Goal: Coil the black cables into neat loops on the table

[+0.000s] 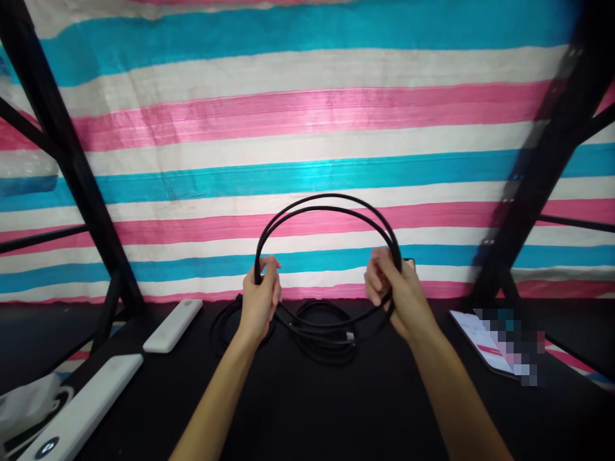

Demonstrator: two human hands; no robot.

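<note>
A black cable (331, 196), wound into a wide loop of a few turns, is held up above the dark table. My left hand (262, 294) is closed round the loop's left side. On its right side, my right hand (391, 282) grips the same turns with curled fingers. A small pale-cornered object (410, 263) shows just behind my right hand; I cannot make out what it is. Below and behind the loop lies a second coiled black cable (327, 352), with a light metallic plug (350, 336). Another black coil (223, 326) is partly hidden by my left wrist.
On the table's left are two white flat oblong devices (173, 326) (86, 410) and a white adapter with a cord (31, 403). A phone (480, 342) with a lit, partly blurred screen lies right. Black metal frame posts (77, 160) flank a striped sheet (307, 128).
</note>
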